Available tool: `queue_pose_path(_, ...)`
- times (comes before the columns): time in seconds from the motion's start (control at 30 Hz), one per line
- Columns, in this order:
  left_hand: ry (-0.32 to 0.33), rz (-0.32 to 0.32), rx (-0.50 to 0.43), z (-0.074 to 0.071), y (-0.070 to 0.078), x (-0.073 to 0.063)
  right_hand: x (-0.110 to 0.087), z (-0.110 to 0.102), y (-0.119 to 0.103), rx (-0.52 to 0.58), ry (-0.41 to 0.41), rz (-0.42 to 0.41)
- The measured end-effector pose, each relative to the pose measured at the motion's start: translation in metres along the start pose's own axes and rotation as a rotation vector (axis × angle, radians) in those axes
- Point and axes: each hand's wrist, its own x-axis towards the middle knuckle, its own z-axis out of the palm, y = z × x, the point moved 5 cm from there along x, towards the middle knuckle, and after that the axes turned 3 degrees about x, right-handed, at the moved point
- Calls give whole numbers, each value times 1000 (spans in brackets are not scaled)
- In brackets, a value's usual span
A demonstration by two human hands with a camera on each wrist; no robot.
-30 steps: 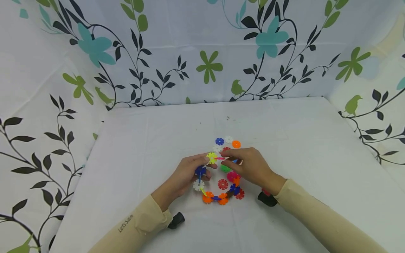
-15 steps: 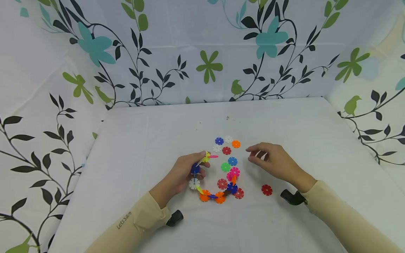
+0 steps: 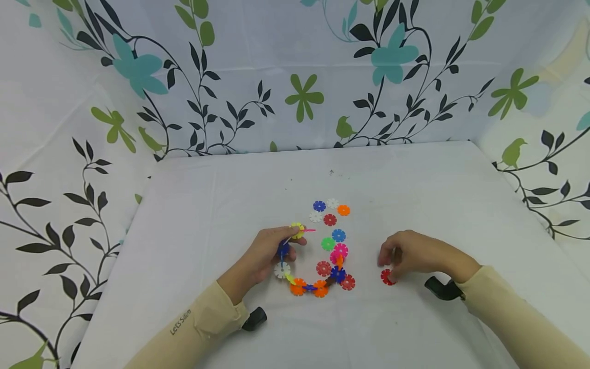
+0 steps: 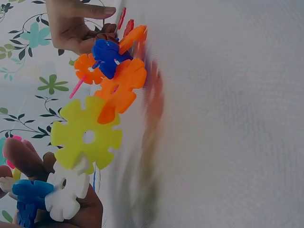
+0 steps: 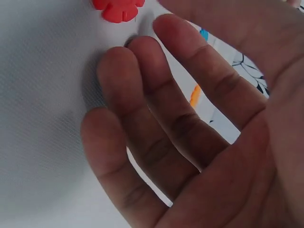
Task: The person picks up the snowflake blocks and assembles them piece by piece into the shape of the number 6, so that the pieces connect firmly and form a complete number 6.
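Observation:
My left hand (image 3: 260,256) holds one end of a curved chain of notched plastic snowflake discs, near a yellow disc (image 3: 295,228) with a pink disc edge-on beside it. The chain runs down past a white disc (image 3: 282,270) and orange discs (image 3: 298,287) to the pink discs (image 3: 340,250). In the left wrist view a blue disc (image 4: 31,190) and a white disc (image 4: 71,202) sit against the fingers. On the right, my right hand (image 3: 415,252) reaches over a lone red disc (image 3: 385,277), fingers bent loosely around it. The right wrist view shows the red disc (image 5: 118,9) by the fingertips.
Loose discs lie beyond the chain: dark blue (image 3: 319,206), orange (image 3: 343,210), red (image 3: 330,220), light blue (image 3: 338,235) and green (image 3: 328,244), plus two white. Another red disc (image 3: 323,268) lies inside the curve. A white cloth covers the table (image 3: 230,195).
My right hand has left the yellow disc's end of the chain, moved right, and come down over the lone red disc. My left hand has shifted slightly left, still holding the chain.

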Motion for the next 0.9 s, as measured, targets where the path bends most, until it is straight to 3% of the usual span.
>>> queue_pose_path(0.43,-3,-7,-11,0,-2,-2,-1,6,-10,-71,8,25)
queue_pose_path(0.73,-56,62,-41,5,4,-8,5,4,-21,-4,-36,-108)
queue_pose_path(0.9,-61,76,-60,6,8,-11,11,1,-35,114,1,-187)
